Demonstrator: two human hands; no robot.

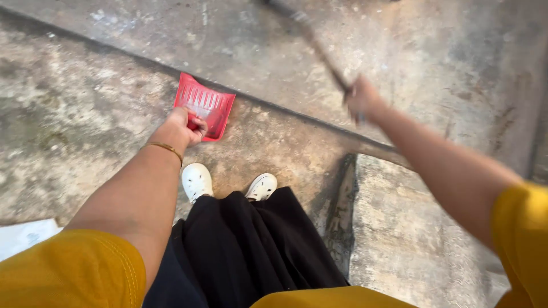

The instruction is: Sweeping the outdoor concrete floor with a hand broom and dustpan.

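My left hand (181,126) grips the handle of a red plastic dustpan (206,104), which hangs just above the concrete floor in front of my feet. A thin bangle sits on that wrist. My right hand (363,98) is closed around a long dark stick-like handle (314,43) that runs up and to the left toward the top of the view; it is blurred and its far end is out of sight.
The floor is stained concrete (74,108) with a dark groove (285,114) crossing it diagonally. A raised concrete slab (411,228) lies at the right. My white shoes (197,181) and black skirt are below. A white sheet (23,236) lies at the left edge.
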